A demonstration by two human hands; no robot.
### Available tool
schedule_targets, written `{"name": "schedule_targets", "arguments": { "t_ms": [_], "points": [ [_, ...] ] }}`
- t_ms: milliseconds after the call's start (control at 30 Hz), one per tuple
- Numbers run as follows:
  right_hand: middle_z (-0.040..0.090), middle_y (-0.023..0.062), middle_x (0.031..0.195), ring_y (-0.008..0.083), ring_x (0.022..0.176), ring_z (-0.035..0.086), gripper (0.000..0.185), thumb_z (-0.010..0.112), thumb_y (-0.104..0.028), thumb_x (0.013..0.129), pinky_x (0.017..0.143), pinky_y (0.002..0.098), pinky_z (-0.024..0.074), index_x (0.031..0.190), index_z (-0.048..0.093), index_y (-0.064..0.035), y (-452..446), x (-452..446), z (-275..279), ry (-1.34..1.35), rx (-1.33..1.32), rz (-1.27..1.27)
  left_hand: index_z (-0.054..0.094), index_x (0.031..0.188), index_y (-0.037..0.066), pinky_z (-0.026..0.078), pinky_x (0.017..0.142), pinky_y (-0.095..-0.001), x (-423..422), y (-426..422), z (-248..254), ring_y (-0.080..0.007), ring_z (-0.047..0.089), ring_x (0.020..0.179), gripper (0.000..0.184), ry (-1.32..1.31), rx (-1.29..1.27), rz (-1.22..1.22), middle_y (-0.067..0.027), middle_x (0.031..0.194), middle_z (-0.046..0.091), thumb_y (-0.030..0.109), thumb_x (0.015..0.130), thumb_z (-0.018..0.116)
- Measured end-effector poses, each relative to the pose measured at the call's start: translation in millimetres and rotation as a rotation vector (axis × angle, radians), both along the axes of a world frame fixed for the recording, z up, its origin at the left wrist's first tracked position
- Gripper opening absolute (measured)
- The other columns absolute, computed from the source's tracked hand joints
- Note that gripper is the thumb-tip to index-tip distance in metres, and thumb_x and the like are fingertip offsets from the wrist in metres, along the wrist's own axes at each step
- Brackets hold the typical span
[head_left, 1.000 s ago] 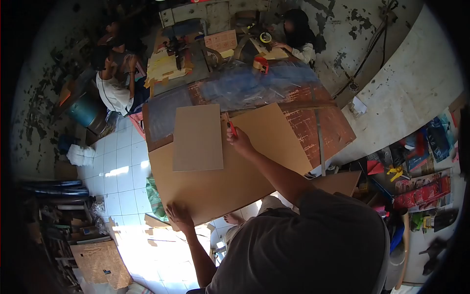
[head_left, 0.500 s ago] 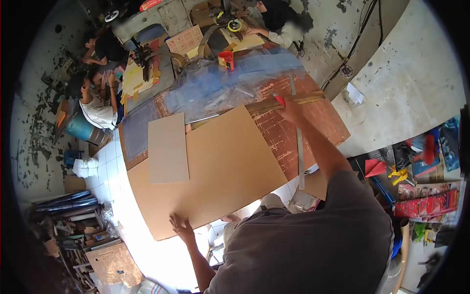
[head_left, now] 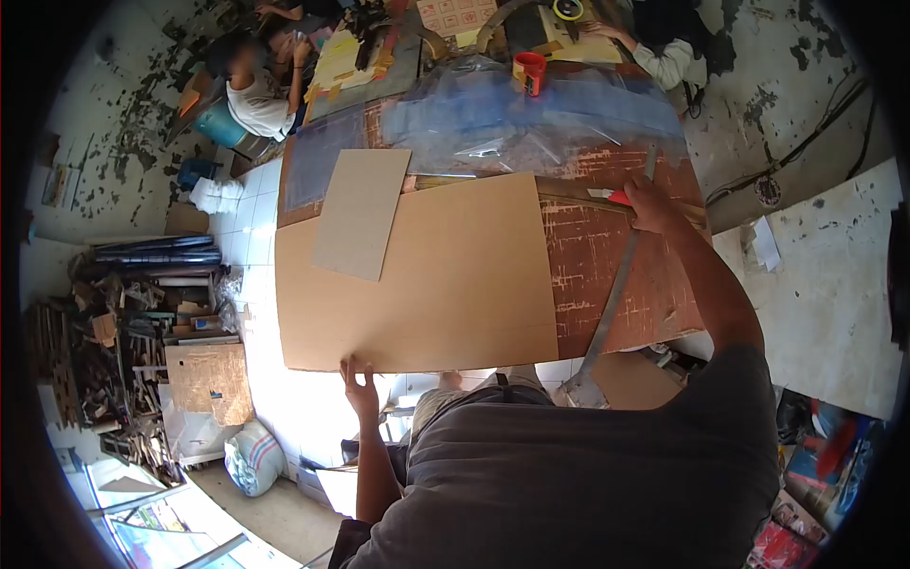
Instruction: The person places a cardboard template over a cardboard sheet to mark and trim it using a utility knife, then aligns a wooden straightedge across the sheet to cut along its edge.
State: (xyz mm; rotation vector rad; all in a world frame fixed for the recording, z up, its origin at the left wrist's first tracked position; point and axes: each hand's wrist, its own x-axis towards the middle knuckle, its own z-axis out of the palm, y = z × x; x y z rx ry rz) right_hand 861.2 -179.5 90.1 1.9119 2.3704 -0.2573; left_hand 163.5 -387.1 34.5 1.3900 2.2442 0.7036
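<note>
The large cardboard sheet lies flat on the worn reddish-brown tabletop, directly in front of the person; the smaller greyish board rests on the far left part of the large cardboard sheet, slightly turned, its far end reaching past that sheet's far edge; the left hand is at the near edge of the large cardboard sheet, left of its middle, fingertips touching the edge and fingers parted, though I cannot tell whether they pinch it; the right hand is off to the right of the large cardboard sheet, closed around a red-handled cutter whose tip points back toward the sheet; a metal ruler slants along the right of the large cardboard sheet and passes under the right hand, and I cannot tell whether the fingers also grip it; a long narrow strip runs from the sheet's far edge out to its right; beyond the large cardboard sheet spreads clear plastic, with a red tape dispenser at its back; two other people sit farther off, one in a white top beyond the sheet's left side, one in a pale sleeve beyond its right.
</note>
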Motion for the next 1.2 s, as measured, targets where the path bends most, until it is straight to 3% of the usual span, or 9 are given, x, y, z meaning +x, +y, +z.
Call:
{"name": "schedule_targets", "arguments": {
  "t_ms": [100,233,367,533,600,733,900,967,1200],
  "points": [
    [0.055,0.0204,0.117,0.0405,0.113,0.056,0.063,0.088,-0.013,0.062,0.095,0.047,0.0485,0.11,0.049,-0.0006,7,8,14,0.058,0.031,0.067,0.046,0.145,0.001,0.042,0.109,-0.0466,-17,-14,-15,-0.0389,0.049,0.133,0.066,-0.114,-0.046,0.455,-0.0265,0.148,0.046,0.035,0.094,0.07],
    [0.056,0.023,0.121,0.04,0.117,0.056,0.071,0.087,-0.014,0.066,0.095,0.0448,0.0483,0.123,0.047,0.0,23,54,-33,0.24,0.004,0.069,0.045,0.141,-0.002,0.05,0.096,-0.042,-40,-29,-27,-0.0327,0.057,0.121,0.07,-0.961,0.017,0.9,-0.0231,0.14,0.05,0.036,0.091,0.074],
    [0.056,0.014,0.118,0.0279,0.108,0.057,0.081,0.082,-0.012,0.074,0.094,0.0372,0.0457,0.143,0.042,-0.0019,17,63,-32,0.462,-0.176,-0.104,0.06,0.116,-0.001,0.05,0.073,-0.0283,-27,-24,-21,-0.0182,0.063,0.089,0.043,-0.903,0.123,0.752,-0.0125,0.103,0.067,0.035,0.095,0.07],
    [0.054,0.0042,0.106,0.0179,0.103,0.053,0.067,0.076,-0.019,0.086,0.093,0.0332,0.0439,0.143,0.046,-0.0026,-1,80,-22,0.819,-0.25,-0.328,0.063,0.111,0.0,0.049,0.069,-0.0294,-22,-3,-22,-0.0164,0.065,0.081,0.036,-0.899,0.182,0.689,-0.0091,0.095,0.07,0.034,0.097,0.066],
    [0.056,0.006,0.106,0.0196,0.099,0.054,0.06,0.074,-0.026,0.09,0.093,0.0338,0.0445,0.14,0.05,-0.003,-5,100,-46,0.663,0.226,-0.143,0.064,0.109,0.001,0.048,0.067,-0.0293,-21,5,-18,-0.0161,0.067,0.082,0.035,-0.85,0.158,0.668,-0.0078,0.094,0.07,0.035,0.098,0.064],
    [0.06,0.0122,0.12,0.0234,0.109,0.056,0.064,0.073,-0.039,0.092,0.098,0.0353,0.0418,0.14,0.051,-0.0025,-41,105,9,0.541,0.095,-0.383,0.065,0.104,0.002,0.048,0.067,-0.0297,-20,10,-20,-0.0159,0.068,0.077,0.032,-0.792,0.147,0.66,-0.0068,0.087,0.071,0.033,0.097,0.064],
    [0.064,0.012,0.114,0.0228,0.104,0.058,0.063,0.07,-0.042,0.093,0.093,0.0336,0.0441,0.139,0.055,-0.0024,-90,139,37,0.436,0.372,-0.332,0.062,0.112,0.001,0.05,0.065,-0.0289,-28,7,-32,-0.0182,0.071,0.079,0.037,-0.726,0.141,0.669,-0.0098,0.089,0.072,0.035,0.097,0.064],
    [0.063,0.0137,0.13,0.0207,0.112,0.058,0.063,0.07,-0.041,0.094,0.097,0.0317,0.0429,0.141,0.054,-0.0021,-108,161,62,0.132,0.038,-0.612,0.061,0.114,0.0,0.05,0.065,-0.0287,-27,7,-37,-0.018,0.072,0.079,0.04,-0.68,0.145,0.645,-0.0105,0.091,0.072,0.036,0.097,0.065],
    [0.065,0.0122,0.124,0.0224,0.107,0.062,0.06,0.071,-0.04,0.093,0.092,0.0344,0.0463,0.137,0.056,-0.0019,-166,198,110,0.272,0.282,-0.515,0.062,0.113,0.001,0.052,0.064,-0.0291,-9,5,-26,-0.0156,0.069,0.077,0.038,-0.516,0.212,0.525,-0.0101,0.088,0.071,0.034,0.095,0.067]
  ]
}}
